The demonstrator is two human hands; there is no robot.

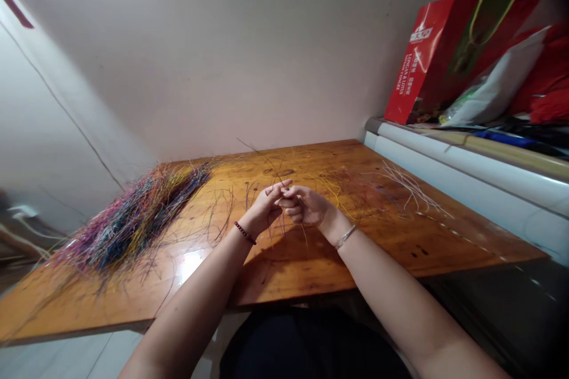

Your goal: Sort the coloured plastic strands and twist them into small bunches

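My left hand (265, 201) and my right hand (309, 204) meet over the middle of the wooden table, fingertips touching. Both are closed in a pinch on thin wires. One dark wire (263, 154) sticks up and to the left from between the fingers. A paler wire end (305, 235) hangs below my right hand. The exact point where the wires meet is hidden by the fingers. Beneath and around the hands, loose purple and dark wires (226, 207) lie scattered. Some yellow wires (331, 186) curl on the tabletop just beyond my right hand.
A large heap of multicoloured wires (133, 222) covers the left of the wooden table (275, 284). White wires (411, 189) lie at the right. Beside the table, a white surface (466, 180) carries a red gift bag (422, 59) and a white plastic bag (502, 83). A wall stands behind.
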